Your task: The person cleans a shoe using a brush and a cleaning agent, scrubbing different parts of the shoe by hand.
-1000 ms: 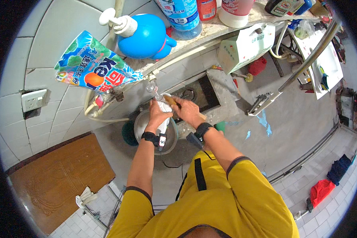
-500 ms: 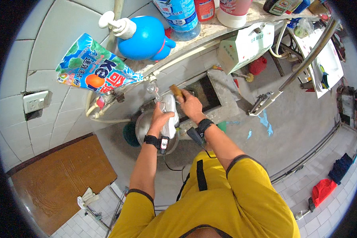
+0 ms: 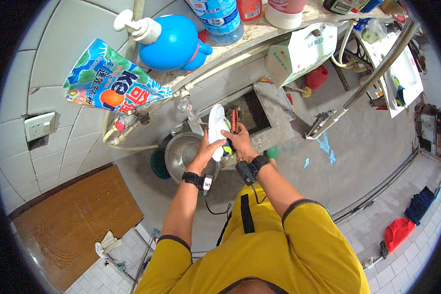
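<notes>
At far right rim of metal basin (image 3: pixel 174 154), now holding newly turned white shoe (image 3: pixel 215 128) in left hand (image 3: pixel 204 153) with fingers closed, and gripping in curled right hand (image 3: pixel 241 144), with thumb on shoe, brush (image 3: pixel 234 118) with newly bared bristles, apparently pausing scrubbing.

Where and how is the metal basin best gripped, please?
I'd probably grip the metal basin by its rim, coming from the left: that round edge is exposed, while the left hand overlaps its right side in this view.

Wht socket (image 3: pixel 39 126) on tiled wall (image 3: pixel 59 44), L; brn panel (image 3: pixel 78 220), lwr L; red cloth (image 3: pixel 398 233) beside navy cloth (image 3: pixel 420 206), R
</notes>
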`<control>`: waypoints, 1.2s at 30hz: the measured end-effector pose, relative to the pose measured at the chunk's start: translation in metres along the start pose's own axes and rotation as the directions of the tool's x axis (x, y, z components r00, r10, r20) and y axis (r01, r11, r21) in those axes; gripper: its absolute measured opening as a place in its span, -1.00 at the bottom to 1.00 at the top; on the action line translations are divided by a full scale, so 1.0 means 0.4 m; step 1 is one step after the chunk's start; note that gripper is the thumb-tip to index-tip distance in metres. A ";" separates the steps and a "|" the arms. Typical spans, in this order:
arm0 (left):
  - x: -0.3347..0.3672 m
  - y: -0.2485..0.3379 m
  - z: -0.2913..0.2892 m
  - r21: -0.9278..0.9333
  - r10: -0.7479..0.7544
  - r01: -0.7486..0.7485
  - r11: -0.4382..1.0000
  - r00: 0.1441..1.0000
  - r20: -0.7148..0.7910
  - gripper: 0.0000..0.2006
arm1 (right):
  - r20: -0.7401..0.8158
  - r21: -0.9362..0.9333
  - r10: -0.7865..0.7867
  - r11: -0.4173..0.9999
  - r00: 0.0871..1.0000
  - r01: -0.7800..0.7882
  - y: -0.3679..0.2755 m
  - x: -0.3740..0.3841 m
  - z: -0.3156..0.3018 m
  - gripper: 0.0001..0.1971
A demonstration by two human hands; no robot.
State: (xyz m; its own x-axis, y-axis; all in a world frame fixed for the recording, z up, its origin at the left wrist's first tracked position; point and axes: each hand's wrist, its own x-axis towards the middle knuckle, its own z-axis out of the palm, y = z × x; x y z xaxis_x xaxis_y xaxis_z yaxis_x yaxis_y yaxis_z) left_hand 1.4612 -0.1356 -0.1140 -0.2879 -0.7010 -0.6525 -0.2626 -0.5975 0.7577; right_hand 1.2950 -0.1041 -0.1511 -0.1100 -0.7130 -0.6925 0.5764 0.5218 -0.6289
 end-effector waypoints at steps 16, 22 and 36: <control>-0.059 -0.016 -0.072 -0.282 -0.073 0.066 0.957 0.997 -0.013 -0.25 | 0.184 -0.796 -0.364 0.490 0.913 0.355 -0.086 0.066 0.050 -0.44; -0.056 0.026 -0.089 -0.199 -0.049 0.042 0.979 0.998 -0.030 -0.35 | 0.429 -0.807 -0.348 0.267 0.834 0.527 -0.111 -0.053 0.091 -0.49; -0.056 0.021 -0.072 -0.217 -0.071 0.067 0.974 0.997 -0.011 -0.38 | 0.238 -0.849 -0.497 0.311 0.834 0.427 -0.138 0.050 0.043 -0.53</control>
State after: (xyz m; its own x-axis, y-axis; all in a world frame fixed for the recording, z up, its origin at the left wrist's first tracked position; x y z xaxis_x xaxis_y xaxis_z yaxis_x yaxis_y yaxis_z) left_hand 1.4920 -0.1361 -0.0927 -0.2585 -0.6609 -0.7045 -0.0749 -0.7134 0.6968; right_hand 1.2749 -0.1551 -0.1242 -0.1855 -0.9658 -0.1810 -0.5555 0.2550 -0.7914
